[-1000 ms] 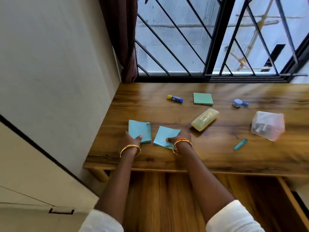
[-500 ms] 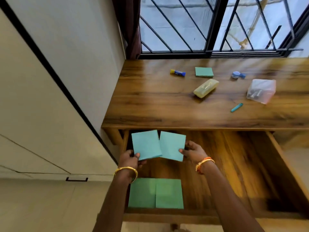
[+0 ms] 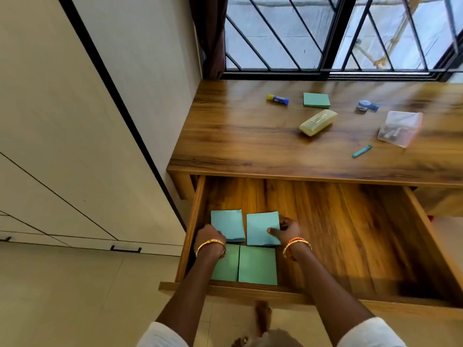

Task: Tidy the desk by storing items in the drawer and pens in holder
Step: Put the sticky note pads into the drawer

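Hands down in the open drawer [image 3: 350,234]: left hand [image 3: 209,235] grips one blue pad [image 3: 228,225], right hand [image 3: 288,230] pinches the other blue pad [image 3: 261,229], both just beyond two green pads [image 3: 258,265] near the front.

Both arms outstretched downward, left hand [image 3: 209,234] and right hand [image 3: 288,230] each in curled grip.

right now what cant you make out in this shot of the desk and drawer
Head view only:
- Clear plastic box on the desk: contents blurred behind its cloudy walls.
- Left hand: fingertips hidden, so its grip on the left blue pad is unclear.
- Left green pad in the drawer: partly covered by the left wrist.
- Yellow case: label too small to read.
- Drawer's right end: blurred, partly cut off.
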